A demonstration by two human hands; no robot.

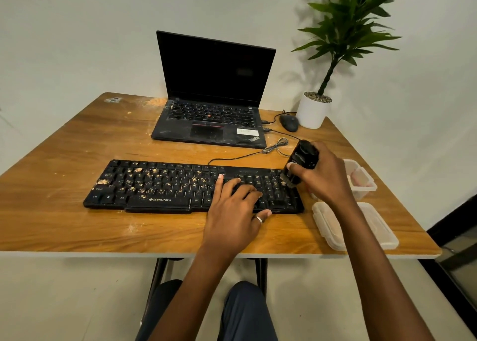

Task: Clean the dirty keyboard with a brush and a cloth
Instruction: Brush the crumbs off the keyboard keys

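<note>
A black keyboard lies across the wooden table, its left and middle keys strewn with tan crumbs. My left hand rests on the right-hand part of the keyboard with fingers spread over the keys and the thumb at the front edge. My right hand grips a black brush by its body. The bristles touch the keys at the keyboard's right end. No cloth is in view.
An open black laptop stands behind the keyboard, with crumbs on the table to its left. A mouse and a white potted plant sit at the back right. A clear plastic box and its lid lie at the right edge.
</note>
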